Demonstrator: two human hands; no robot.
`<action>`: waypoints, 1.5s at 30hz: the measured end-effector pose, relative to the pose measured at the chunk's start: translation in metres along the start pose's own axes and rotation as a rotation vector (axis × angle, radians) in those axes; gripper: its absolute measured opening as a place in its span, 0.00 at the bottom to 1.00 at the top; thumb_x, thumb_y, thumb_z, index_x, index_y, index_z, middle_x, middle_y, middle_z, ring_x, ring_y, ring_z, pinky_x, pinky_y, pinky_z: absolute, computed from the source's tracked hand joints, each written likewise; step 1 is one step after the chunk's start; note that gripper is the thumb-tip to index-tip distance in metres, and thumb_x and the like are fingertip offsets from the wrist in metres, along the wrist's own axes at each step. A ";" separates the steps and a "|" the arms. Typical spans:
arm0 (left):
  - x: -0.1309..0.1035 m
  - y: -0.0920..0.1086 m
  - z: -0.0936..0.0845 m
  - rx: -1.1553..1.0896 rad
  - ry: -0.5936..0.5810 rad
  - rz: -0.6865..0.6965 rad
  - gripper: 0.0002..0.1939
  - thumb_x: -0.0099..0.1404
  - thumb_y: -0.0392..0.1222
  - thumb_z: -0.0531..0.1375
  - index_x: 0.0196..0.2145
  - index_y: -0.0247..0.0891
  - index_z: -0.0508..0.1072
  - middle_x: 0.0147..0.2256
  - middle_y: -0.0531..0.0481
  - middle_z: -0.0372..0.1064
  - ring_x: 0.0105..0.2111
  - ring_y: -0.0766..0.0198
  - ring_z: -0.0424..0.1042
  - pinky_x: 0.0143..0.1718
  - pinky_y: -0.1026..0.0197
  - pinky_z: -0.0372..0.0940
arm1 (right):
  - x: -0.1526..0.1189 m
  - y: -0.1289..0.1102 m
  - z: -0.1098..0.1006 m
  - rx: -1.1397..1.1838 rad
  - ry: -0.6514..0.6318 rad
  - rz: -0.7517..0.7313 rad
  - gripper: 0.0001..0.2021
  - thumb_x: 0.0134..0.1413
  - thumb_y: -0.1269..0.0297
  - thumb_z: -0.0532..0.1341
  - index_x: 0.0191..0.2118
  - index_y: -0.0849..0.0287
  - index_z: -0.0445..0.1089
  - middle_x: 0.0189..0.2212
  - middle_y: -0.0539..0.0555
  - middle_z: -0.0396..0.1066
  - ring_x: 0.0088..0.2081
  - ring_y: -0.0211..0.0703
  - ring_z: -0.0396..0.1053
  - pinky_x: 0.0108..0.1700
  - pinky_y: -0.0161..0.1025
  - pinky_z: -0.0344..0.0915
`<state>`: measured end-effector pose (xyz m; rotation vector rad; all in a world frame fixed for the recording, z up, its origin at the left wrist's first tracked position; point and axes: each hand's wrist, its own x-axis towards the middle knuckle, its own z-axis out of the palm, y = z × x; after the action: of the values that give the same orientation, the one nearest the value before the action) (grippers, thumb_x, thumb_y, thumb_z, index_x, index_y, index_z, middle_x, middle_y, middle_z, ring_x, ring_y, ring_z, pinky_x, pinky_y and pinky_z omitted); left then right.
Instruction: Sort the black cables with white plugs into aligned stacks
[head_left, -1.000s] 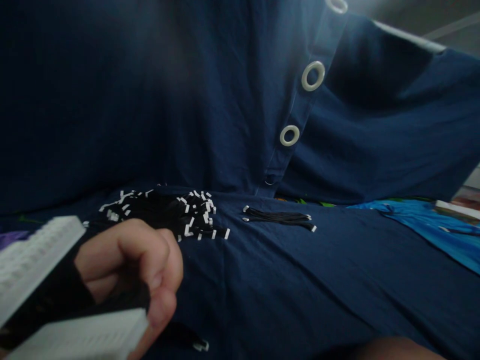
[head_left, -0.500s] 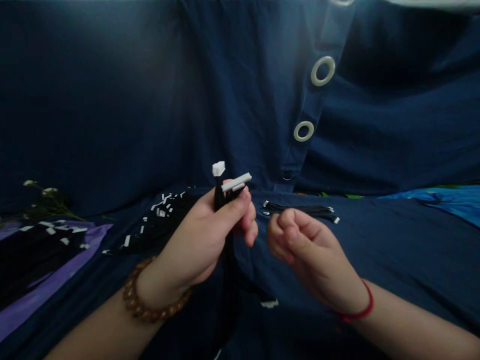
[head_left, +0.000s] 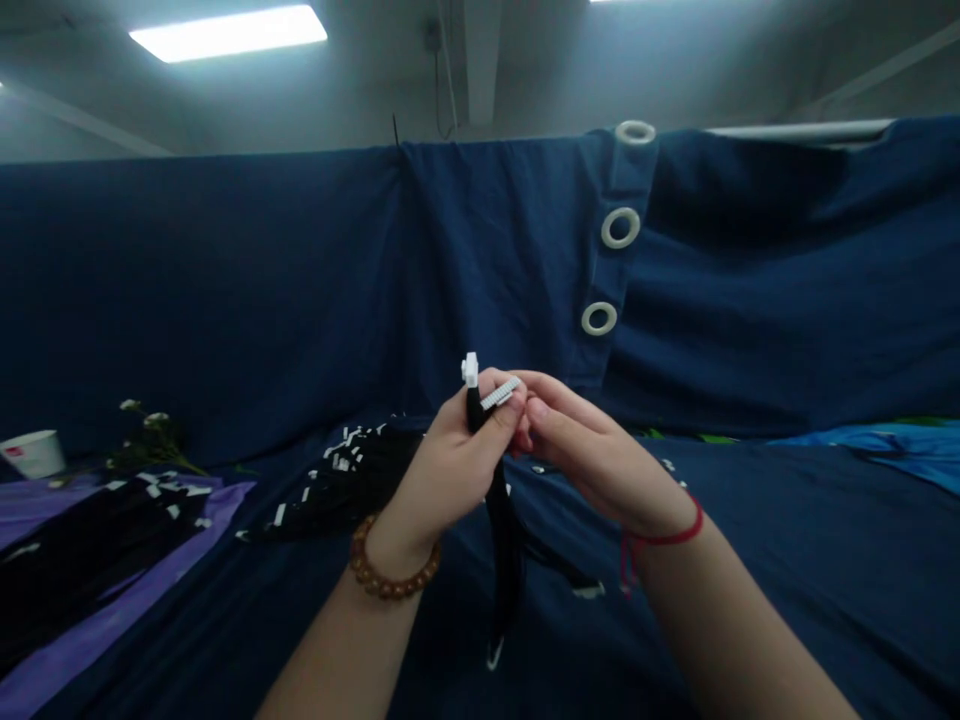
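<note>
A: L hand?
B: L hand (head_left: pixel 457 450), qty 1, w/ brown bead bracelet (head_left: pixel 386 580) at wrist. Grip: narrow, closed on blk cable bundle (head_left: pixel 504 550). Two wht connectors stick out by the thumb: upright connector (head_left: pixel 470 370) on top, ridged connector (head_left: pixel 501 393) tilted, at the thumb tip.
A: Rest of bundle?
B: Hangs below L grip, wht piece (head_left: pixel 495 655) at lower end. Blk strand w/ pale end (head_left: pixel 589 591) lies lower R of grip; whether it's part of same bundle, can't tell.
A: R hand?
B: R hand (head_left: pixel 600 455), qty 1, red string (head_left: pixel 675 535) at wrist. Fingers bent, grip narrow, thumb & index tips together just beside L fingertips. Contents, if any: hidden, can't tell.
A: L of grip?
B: Near: cable pile (head_left: pixel 360 480), blk w/ wht ends. Farther L: 2nd cable pile (head_left: pixel 82 565), same type, on purple cloth (head_left: pixel 30 508); wht cup (head_left: pixel 34 455) & flowers (head_left: pixel 154 430) behind it.
A: R of grip, & behind?
B: Far R: bright blue cloth (head_left: pixel 907 450). Under all: navy sheet (head_left: pixel 765 570). Behind grip: navy curtain (head_left: pixel 187 300), w/ pale rings (head_left: pixel 620 228) up & R.
</note>
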<state>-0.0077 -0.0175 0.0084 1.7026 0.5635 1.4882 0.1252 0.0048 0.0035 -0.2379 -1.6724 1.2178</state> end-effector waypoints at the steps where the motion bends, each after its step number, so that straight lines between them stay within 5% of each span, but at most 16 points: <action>1: 0.001 -0.003 -0.003 0.028 -0.025 -0.024 0.10 0.66 0.45 0.55 0.30 0.37 0.64 0.24 0.55 0.61 0.25 0.71 0.63 0.28 0.68 0.61 | 0.000 0.003 -0.002 0.007 -0.044 0.003 0.19 0.57 0.62 0.59 0.53 0.61 0.60 0.31 0.49 0.65 0.29 0.32 0.65 0.32 0.33 0.66; 4: 0.003 -0.009 -0.007 -0.072 -0.144 -0.170 0.12 0.64 0.45 0.57 0.28 0.36 0.61 0.19 0.58 0.54 0.18 0.74 0.56 0.19 0.69 0.53 | 0.002 0.006 -0.006 -0.031 -0.103 -0.002 0.23 0.53 0.64 0.63 0.54 0.58 0.61 0.33 0.50 0.68 0.29 0.35 0.68 0.32 0.36 0.68; 8: 0.002 -0.016 -0.003 -0.170 -0.227 -0.334 0.17 0.59 0.48 0.61 0.25 0.35 0.59 0.18 0.61 0.46 0.17 0.77 0.46 0.18 0.70 0.43 | 0.002 0.001 -0.007 -0.239 -0.015 -0.061 0.17 0.50 0.62 0.65 0.46 0.62 0.70 0.31 0.52 0.69 0.31 0.36 0.68 0.32 0.33 0.66; 14: -0.005 -0.022 0.008 -0.008 -0.253 -0.351 0.12 0.61 0.45 0.58 0.26 0.33 0.63 0.20 0.54 0.60 0.19 0.71 0.62 0.22 0.65 0.58 | -0.006 -0.006 -0.016 -0.279 -0.160 0.225 0.27 0.58 0.48 0.53 0.54 0.63 0.64 0.23 0.53 0.71 0.20 0.43 0.70 0.20 0.38 0.67; 17: -0.005 -0.028 0.009 -0.068 -0.348 -0.401 0.16 0.62 0.47 0.57 0.24 0.34 0.61 0.19 0.56 0.57 0.18 0.73 0.58 0.19 0.67 0.54 | -0.007 -0.008 -0.027 -0.348 -0.152 0.072 0.22 0.59 0.53 0.55 0.53 0.61 0.67 0.37 0.58 0.75 0.36 0.47 0.75 0.37 0.43 0.72; 20: -0.007 -0.036 0.012 -0.097 -0.346 -0.411 0.15 0.61 0.46 0.57 0.24 0.37 0.56 0.18 0.61 0.47 0.16 0.77 0.46 0.17 0.70 0.43 | -0.006 -0.006 -0.034 -0.349 -0.268 -0.003 0.18 0.58 0.59 0.58 0.51 0.61 0.70 0.51 0.58 0.68 0.53 0.46 0.66 0.54 0.42 0.62; 26: -0.011 -0.040 0.019 0.333 -0.248 -0.349 0.06 0.60 0.42 0.55 0.31 0.37 0.62 0.17 0.60 0.51 0.16 0.72 0.53 0.17 0.67 0.51 | -0.005 -0.002 -0.028 -0.343 -0.285 0.114 0.21 0.46 0.64 0.67 0.48 0.64 0.71 0.43 0.57 0.74 0.45 0.46 0.71 0.48 0.41 0.67; 29: 0.000 -0.038 0.000 0.562 -0.368 -0.307 0.16 0.56 0.46 0.60 0.41 0.36 0.69 0.31 0.50 0.69 0.31 0.62 0.68 0.32 0.61 0.65 | -0.004 -0.001 -0.026 -0.270 -0.147 0.078 0.09 0.49 0.65 0.64 0.36 0.65 0.75 0.34 0.56 0.76 0.38 0.44 0.73 0.44 0.41 0.68; 31: 0.011 -0.044 -0.027 0.920 -0.572 -0.221 0.25 0.54 0.51 0.63 0.49 0.43 0.68 0.49 0.50 0.66 0.49 0.58 0.65 0.50 0.60 0.61 | -0.001 0.001 -0.028 -0.181 0.015 0.025 0.09 0.53 0.63 0.62 0.31 0.65 0.73 0.29 0.54 0.74 0.33 0.41 0.72 0.40 0.39 0.68; 34: 0.024 -0.071 -0.076 1.152 -0.447 -0.357 0.20 0.60 0.52 0.58 0.49 0.44 0.69 0.53 0.49 0.63 0.56 0.56 0.59 0.57 0.55 0.53 | 0.002 0.002 -0.036 -0.080 0.225 -0.027 0.11 0.55 0.59 0.59 0.30 0.63 0.68 0.18 0.46 0.64 0.20 0.31 0.63 0.26 0.33 0.64; 38: 0.018 -0.122 -0.124 1.465 -0.107 -0.635 0.23 0.62 0.50 0.58 0.49 0.31 0.67 0.51 0.36 0.63 0.53 0.47 0.60 0.53 0.39 0.54 | 0.003 0.001 -0.040 -0.036 0.391 -0.031 0.10 0.50 0.62 0.62 0.29 0.64 0.65 0.13 0.40 0.48 0.15 0.25 0.44 0.16 0.28 0.41; 45: 0.006 -0.158 -0.147 1.544 0.020 -0.649 0.24 0.60 0.55 0.59 0.48 0.34 0.67 0.46 0.42 0.66 0.48 0.53 0.65 0.49 0.45 0.61 | 0.005 0.008 -0.027 -0.086 0.443 0.039 0.09 0.40 0.70 0.66 0.30 0.63 0.66 0.13 0.41 0.53 0.14 0.26 0.48 0.16 0.29 0.41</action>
<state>-0.1215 0.1199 -0.1131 2.0811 2.3913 0.4252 0.1416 0.0286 -0.0005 -0.5538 -1.3370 1.0312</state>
